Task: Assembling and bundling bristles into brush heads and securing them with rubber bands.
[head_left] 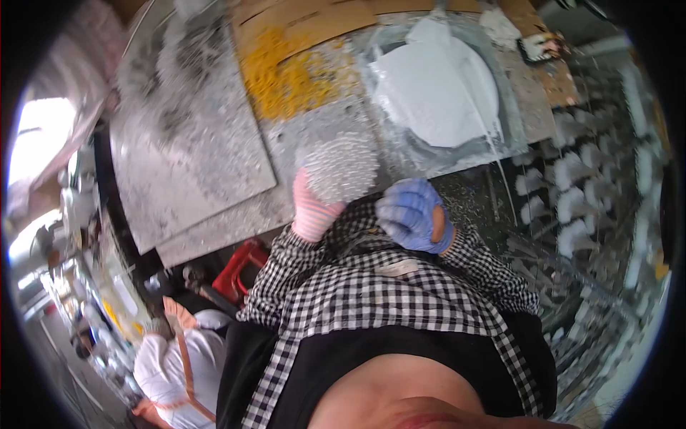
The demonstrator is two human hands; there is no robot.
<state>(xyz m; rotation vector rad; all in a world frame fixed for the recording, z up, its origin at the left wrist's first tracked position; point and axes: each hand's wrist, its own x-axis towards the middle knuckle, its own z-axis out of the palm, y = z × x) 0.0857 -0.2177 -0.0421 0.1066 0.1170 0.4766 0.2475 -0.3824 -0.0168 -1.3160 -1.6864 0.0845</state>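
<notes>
Left hand [314,207] is gripping a prickly, light, stiff-looking silvery disc [341,168] by its lower rim; right hand [411,214] is curling loosely, empty.

Bench: a paint-spattered grey worktop [214,179] runs across the upper half, blurred.
Left side: a speckled grey slab [179,143] lies flat on it.
Middle: yellow powder [286,75] on brown cardboard [300,21].
Right: a round white disc [436,89] on clear sheeting.
</notes>
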